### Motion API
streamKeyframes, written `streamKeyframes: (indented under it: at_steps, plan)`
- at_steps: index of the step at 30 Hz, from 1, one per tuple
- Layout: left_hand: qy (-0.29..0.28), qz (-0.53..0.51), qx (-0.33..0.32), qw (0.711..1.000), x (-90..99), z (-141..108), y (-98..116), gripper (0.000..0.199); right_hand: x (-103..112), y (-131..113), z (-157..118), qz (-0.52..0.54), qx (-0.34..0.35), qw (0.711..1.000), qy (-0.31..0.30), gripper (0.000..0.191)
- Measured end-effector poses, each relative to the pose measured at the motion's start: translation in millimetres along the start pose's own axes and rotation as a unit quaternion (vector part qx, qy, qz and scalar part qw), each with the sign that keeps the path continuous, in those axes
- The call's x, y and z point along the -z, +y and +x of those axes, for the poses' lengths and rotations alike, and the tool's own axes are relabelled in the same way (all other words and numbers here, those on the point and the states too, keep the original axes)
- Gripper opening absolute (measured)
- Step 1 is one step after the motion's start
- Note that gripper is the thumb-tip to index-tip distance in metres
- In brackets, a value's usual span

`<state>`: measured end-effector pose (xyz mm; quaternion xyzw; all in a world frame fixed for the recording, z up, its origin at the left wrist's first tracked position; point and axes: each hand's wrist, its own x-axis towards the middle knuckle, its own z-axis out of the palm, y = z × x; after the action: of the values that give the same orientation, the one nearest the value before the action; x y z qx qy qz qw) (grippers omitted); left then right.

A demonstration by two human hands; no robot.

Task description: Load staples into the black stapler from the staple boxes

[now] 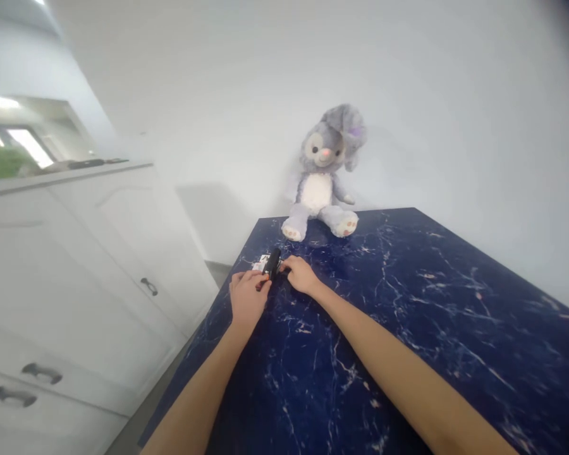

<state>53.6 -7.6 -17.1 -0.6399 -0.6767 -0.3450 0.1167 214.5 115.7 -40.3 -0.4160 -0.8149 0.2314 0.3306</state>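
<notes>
A small black elongated object [272,264], its kind too small to make out, is at the left part of the dark blue marbled table [360,316]. My left hand [247,297] is closed on its near end, thumb and fingers on either side, with a bit of orange-red showing by the fingertips. Just to its left lies a white printed piece [260,262], partly covered by the left fingers. My right hand [301,274] is at the object's right side with fingers bent and pressed together. What those fingertips pinch, if anything, cannot be made out.
A grey plush rabbit [318,189] sits at the table's far edge against a white wall [208,82]. White cabinets [99,265] with dark handles stand to the left, apart from the table. Dark items [88,163] lie on the cabinet top.
</notes>
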Motion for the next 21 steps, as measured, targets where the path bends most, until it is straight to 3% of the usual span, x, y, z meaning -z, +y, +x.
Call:
streamKeyframes:
  at_steps: [6, 9, 12, 15, 18, 21]
  plan:
    - [-0.024, -0.029, -0.063, 0.997, -1.1, 10.8, -11.9, 0.013, 3.5, -0.7, -1.1, 0.001, -0.001, 1.000, 0.004, 0.079]
    - [-0.025, -0.053, -0.064, 0.996, -2.3, 13.0, -15.3, 0.017, 4.5, -2.3, -2.2, -0.001, 0.010, 1.000, -0.008, 0.082]
    - [-0.027, -0.049, -0.064, 0.996, -3.3, 12.3, -15.8, 0.020, 6.7, -3.3, -1.7, 0.005, 0.018, 1.000, 0.005, 0.075]
    - [-0.019, -0.036, -0.067, 0.997, -5.1, 10.9, -15.5, 0.017, 8.9, -3.6, 0.2, 0.007, 0.008, 1.000, 0.024, 0.054]
    - [0.006, -0.011, -0.043, 0.999, -8.3, 10.3, -17.9, 0.016, 10.0, -3.2, 1.3, 0.008, -0.020, 0.999, 0.040, 0.035]
    - [0.013, 0.004, -0.017, 1.000, -11.3, 10.2, -23.3, 0.018, 10.0, -1.5, 1.3, 0.023, -0.041, 0.997, 0.054, 0.029]
